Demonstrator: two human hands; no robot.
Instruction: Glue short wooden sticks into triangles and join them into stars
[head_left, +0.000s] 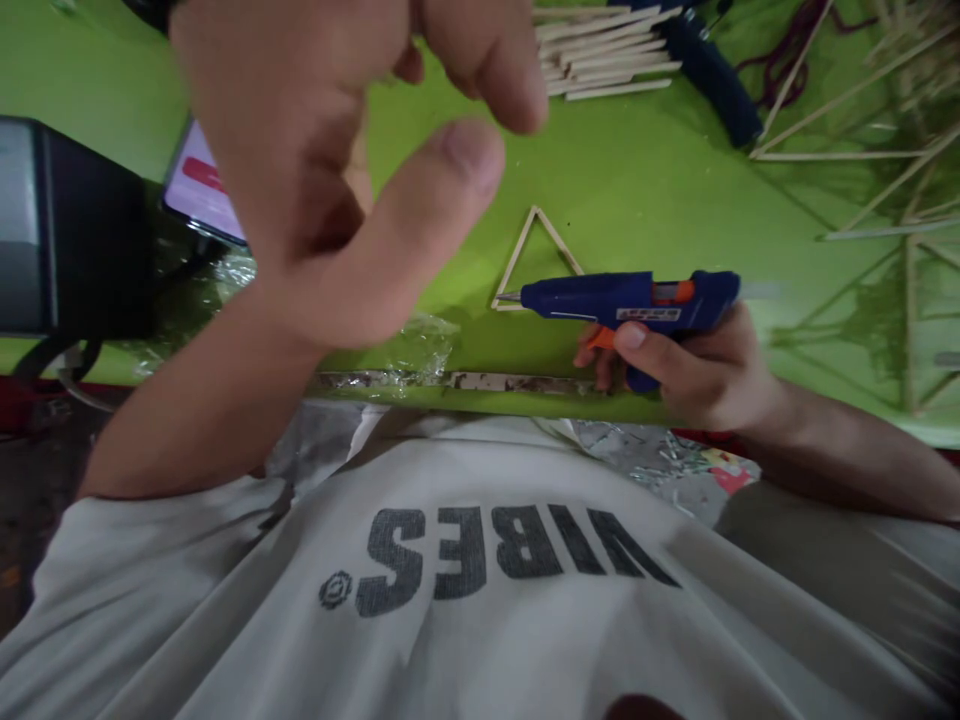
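A blue hot glue gun (581, 297) with an orange trigger is gripped in my right hand (709, 375), its nozzle pointing left. The nozzle tip lies over the lower left corner of a small triangle of thin wooden sticks (516, 248) on the green table (645, 190). Part of the triangle is hidden behind the gun. My left hand (315, 190) is raised close to the camera, left of the triangle. Its thumb and forefinger are apart, and nothing shows between them.
Loose wooden sticks (607, 60) lie in a pile at the back, beside a dark blue tool handle (716, 85). Larger stick frames (847, 155) stand at right. A phone (199, 180), a black box (82, 230) and clear plastic wrap (420, 345) are at left and front.
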